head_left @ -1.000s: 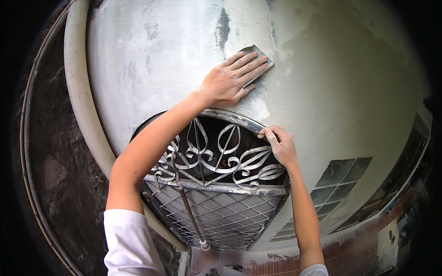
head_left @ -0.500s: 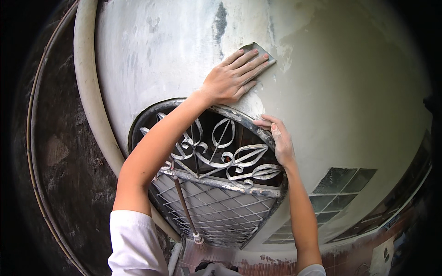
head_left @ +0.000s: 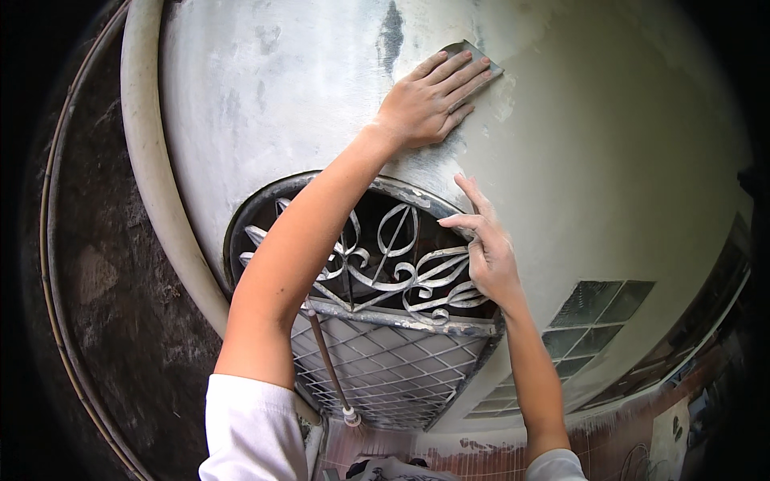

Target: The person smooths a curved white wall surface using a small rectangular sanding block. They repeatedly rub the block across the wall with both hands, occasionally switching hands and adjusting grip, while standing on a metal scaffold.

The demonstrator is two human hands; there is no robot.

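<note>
My left hand (head_left: 429,100) is raised to the whitish wall (head_left: 233,112), its fingers lying flat over a grey sheet of sandpaper (head_left: 488,64). The palm side faces the wall, and a corner of the sheet sticks out past the fingertips. Lower and to the right, my dusty right hand (head_left: 491,252) is at the upper right edge of an arched metal frame (head_left: 269,188). Its fingers are apart and nothing shows in them. One finger points up along the wall; whether the hand touches the frame, I cannot tell. White scrollwork (head_left: 399,228) fills the arch below my left forearm.
Below the arch is a gate with diagonal bars (head_left: 393,361), and a long brown-handled brush (head_left: 329,357) leans there. A thick pale pipe (head_left: 148,120) runs down the left, beside a dark rough wall (head_left: 112,264). A paned window (head_left: 593,313) is at the right, above reddish floor tiles (head_left: 497,465).
My left hand has slid up and to the right along the wall with the sandpaper. My right hand's fingers have spread, one lifting upward. The view has shifted slightly.
</note>
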